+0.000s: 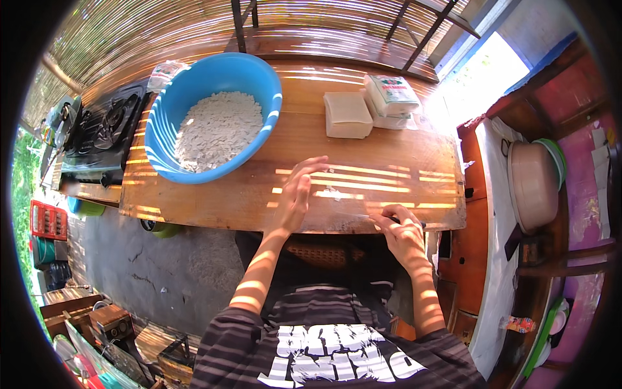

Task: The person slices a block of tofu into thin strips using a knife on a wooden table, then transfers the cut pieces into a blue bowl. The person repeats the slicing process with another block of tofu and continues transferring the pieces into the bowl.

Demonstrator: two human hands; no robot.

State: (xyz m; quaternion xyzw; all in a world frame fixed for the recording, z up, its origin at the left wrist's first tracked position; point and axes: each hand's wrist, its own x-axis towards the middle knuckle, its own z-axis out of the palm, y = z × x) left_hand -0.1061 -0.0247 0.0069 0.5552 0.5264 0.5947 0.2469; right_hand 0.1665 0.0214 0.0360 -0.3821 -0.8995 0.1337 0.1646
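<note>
My right hand (406,233) is at the front edge of the wooden table (311,141). It grips a knife (355,214) by a dark handle, and the thin blade points left, low over the tabletop. My left hand (294,197) holds nothing; its fingers are apart and reach forward over the wood. Small white scraps (333,192) lie just right of those fingers. Up and to the left, a large blue plastic basin (265,92) contains a heap of small, flat, whitish cut pieces (218,129).
A squared pale block or stack (347,115) stands at the back right beside printed plastic packs (392,95). Another pack (165,75) sits behind the basin. At left is a black gas stove (107,126). A side counter (495,194) with a beige basin (533,187) runs along the right.
</note>
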